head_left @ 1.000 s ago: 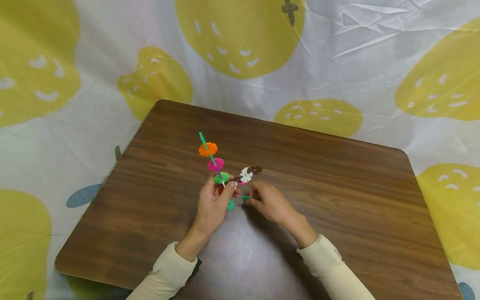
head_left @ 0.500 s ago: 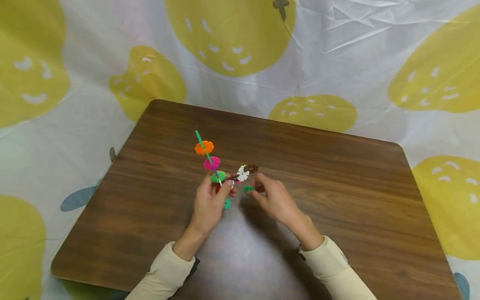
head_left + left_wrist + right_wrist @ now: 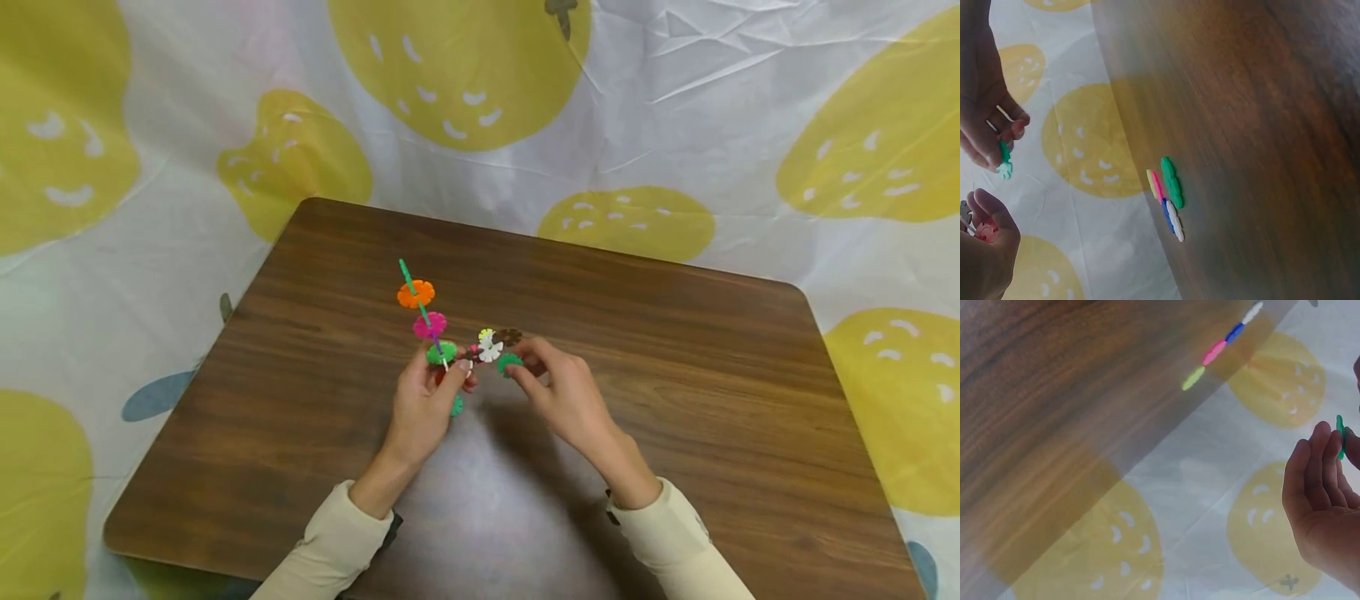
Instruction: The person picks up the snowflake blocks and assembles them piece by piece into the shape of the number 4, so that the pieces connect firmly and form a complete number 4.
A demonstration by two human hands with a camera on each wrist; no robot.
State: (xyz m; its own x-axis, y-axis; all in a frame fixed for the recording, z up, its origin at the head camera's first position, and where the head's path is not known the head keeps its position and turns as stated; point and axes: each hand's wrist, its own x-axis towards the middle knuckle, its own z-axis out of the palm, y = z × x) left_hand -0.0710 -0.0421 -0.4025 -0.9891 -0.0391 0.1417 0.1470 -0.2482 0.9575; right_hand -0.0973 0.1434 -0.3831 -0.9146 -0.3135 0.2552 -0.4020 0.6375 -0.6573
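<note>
My left hand (image 3: pixel 452 372) holds up a chain of flower-shaped plastic discs above the brown table (image 3: pixel 675 350). An orange disc (image 3: pixel 416 293), a pink disc (image 3: pixel 430 324) and a green one (image 3: pixel 442 352) rise along a thin stem. A side arm carries a white disc (image 3: pixel 491 350) and a brown disc (image 3: pixel 511 337). My right hand (image 3: pixel 519 372) pinches a loose green disc (image 3: pixel 510 363) right beside the white one. That pinched green disc (image 3: pixel 1339 434) shows edge-on in the right wrist view, and as a green disc (image 3: pixel 1005 161) in the left wrist view.
Another green disc (image 3: pixel 456 406) shows just below my left fingers. A white cloth with yellow fruit prints (image 3: pixel 465 75) lies under and around the table. A row of coloured discs (image 3: pixel 1169 197) appears edge-on on the glossy wood, perhaps a reflection.
My right hand lifted the loose green disc off the table and carried it up and right to the white disc. My left hand kept the chain nearly still.
</note>
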